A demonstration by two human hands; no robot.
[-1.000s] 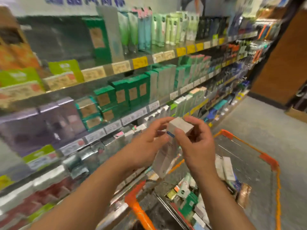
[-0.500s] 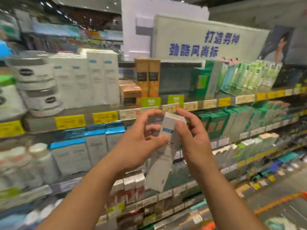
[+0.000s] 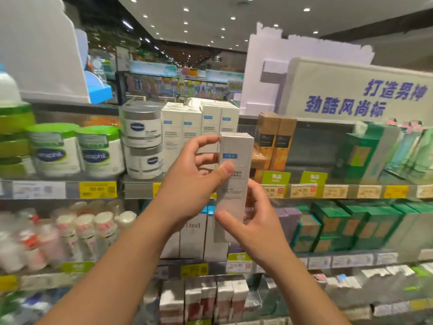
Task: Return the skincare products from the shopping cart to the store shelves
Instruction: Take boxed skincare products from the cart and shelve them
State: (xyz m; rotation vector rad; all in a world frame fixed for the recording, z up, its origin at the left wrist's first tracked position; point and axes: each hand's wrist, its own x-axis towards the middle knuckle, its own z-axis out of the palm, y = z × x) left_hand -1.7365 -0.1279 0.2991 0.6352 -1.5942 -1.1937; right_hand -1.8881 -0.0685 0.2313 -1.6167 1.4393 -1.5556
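A tall white skincare box (image 3: pixel 235 160) with a small blue label stands upright in both my hands, in front of the top shelf. My left hand (image 3: pixel 194 179) grips its upper half, thumb across the front. My right hand (image 3: pixel 255 221) holds its lower end from the right. Just behind it on the top shelf (image 3: pixel 140 190) stand matching white boxes with blue labels (image 3: pixel 201 130). The shopping cart is out of view.
White jars with green lids (image 3: pixel 77 151) and stacked grey-lidded tubs (image 3: pixel 143 139) fill the top shelf at left. Orange boxes (image 3: pixel 275 141) and green boxes (image 3: pixel 365 151) stand to the right. A sign with blue characters (image 3: pixel 365 99) rises behind. Lower shelves hold bottles and boxes.
My view has swung up and left from the cart to the top shelf. The box has risen and turned upright, and my right hand has slid from its top to its lower end.
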